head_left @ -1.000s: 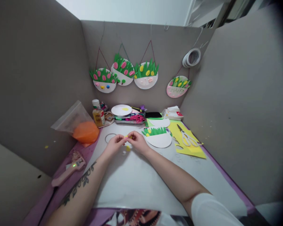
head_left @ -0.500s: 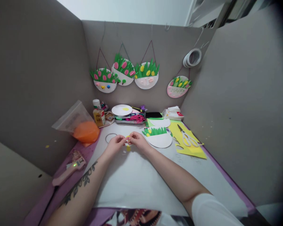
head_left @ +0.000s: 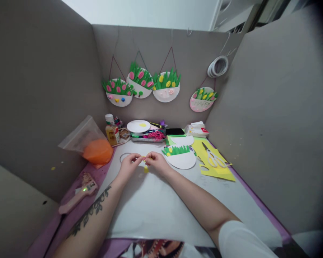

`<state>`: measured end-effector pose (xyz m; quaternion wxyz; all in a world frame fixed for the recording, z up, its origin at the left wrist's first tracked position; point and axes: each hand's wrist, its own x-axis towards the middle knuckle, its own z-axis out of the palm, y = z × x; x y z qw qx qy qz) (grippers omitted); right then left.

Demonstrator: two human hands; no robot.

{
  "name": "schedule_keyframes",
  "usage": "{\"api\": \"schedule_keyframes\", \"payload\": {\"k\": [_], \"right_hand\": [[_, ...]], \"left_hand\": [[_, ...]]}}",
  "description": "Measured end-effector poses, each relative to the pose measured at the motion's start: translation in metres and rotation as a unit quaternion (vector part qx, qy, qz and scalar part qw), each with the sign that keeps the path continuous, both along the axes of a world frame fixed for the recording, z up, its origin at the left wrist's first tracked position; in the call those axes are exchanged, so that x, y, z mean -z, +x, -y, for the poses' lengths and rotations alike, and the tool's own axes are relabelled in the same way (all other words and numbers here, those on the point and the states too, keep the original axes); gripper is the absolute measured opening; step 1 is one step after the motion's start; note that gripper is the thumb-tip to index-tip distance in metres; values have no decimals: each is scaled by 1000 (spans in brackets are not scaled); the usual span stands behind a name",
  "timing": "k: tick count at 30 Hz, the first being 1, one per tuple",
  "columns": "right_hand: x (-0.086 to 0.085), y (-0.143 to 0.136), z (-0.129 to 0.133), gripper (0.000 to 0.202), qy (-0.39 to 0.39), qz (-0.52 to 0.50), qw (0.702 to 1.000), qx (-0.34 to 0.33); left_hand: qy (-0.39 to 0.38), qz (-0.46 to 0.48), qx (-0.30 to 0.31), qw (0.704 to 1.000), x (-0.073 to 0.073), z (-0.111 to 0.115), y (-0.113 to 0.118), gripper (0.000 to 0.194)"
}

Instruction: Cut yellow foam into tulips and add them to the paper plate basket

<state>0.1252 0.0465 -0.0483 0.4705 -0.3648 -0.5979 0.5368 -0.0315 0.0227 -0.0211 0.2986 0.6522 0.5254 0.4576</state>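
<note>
Grey wall (head_left: 188,53), 4 plates (head_left: 166,95) hung — 2 hands (head_left: 129,165) (head_left: 157,162) pinching sm. yellow pc. (head_left: 144,160), 1 yellow scrap (head_left: 146,170) nr.

Small yellow piece (head_left: 144,160), mostly hidden, pinched between left hand (head_left: 130,165) and right hand (head_left: 158,162), above white sheet (head_left: 153,208).

Both hands (head_left: 157,162) largely hide a small yellow paper piece (head_left: 144,159); the left hand (head_left: 129,164) covers part of a thin grey ring (head_left: 120,157); the bottom edge crops the white fabric sleeve (head_left: 239,238).
</note>
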Motion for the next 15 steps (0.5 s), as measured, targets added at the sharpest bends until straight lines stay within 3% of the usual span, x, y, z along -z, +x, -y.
{"api": "schedule_keyframes", "payload": {"k": [6, 15], "right_hand": [[-1, 2, 0, 20, -4, -7, 1000, 14], [-3, 2, 2, 26, -9, -4, 1000, 16]], "left_hand": [[-51, 61, -10, 997, 3, -5, -4, 24], [-56, 74, -16, 996, 4, -5, -5, 22]]}}
